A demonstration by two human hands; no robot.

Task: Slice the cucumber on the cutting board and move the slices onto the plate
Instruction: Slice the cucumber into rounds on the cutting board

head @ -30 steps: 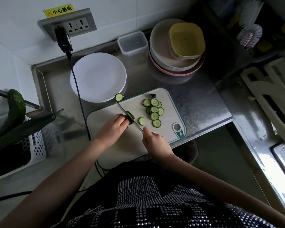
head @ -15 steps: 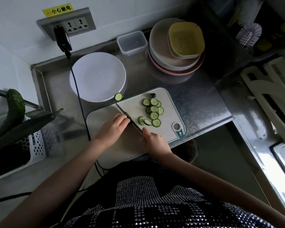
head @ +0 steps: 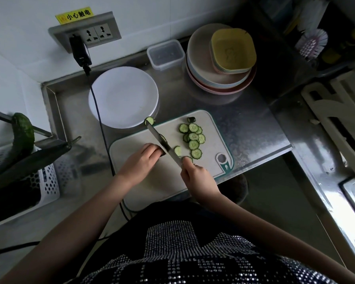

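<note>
Slicing is well under way, by the look of it, and the plating has not begun. About ten cucumber slices (head: 193,140) lie in a loose overlapping cluster on the right half of the cutting board (head: 168,181), with a dark end piece (head: 191,119) near the board's far edge. One stray slice (head: 149,120) sits off the board's far-left corner, just at the rim of the white plate (head: 123,97), which holds nothing yet.

What remains of the cucumber (head: 163,153) is a short dark stub, mostly hidden under the left hand (head: 142,158), whose fingers curl down over it to pin it to the board. The right hand (head: 195,175) grips the handle of the knife (head: 162,143); the blade runs diagonally toward the plate, right against the left fingertips and across the stub.

The slices are thin rounds, pale green inside with a dark scalloped rim — light and probably wet, likely to cling to blade and board. Left to do, judging from this: a few more cuts through the stub, then carrying every slice to the plate behind the board on the steel worktop (head: 244,124).
</note>
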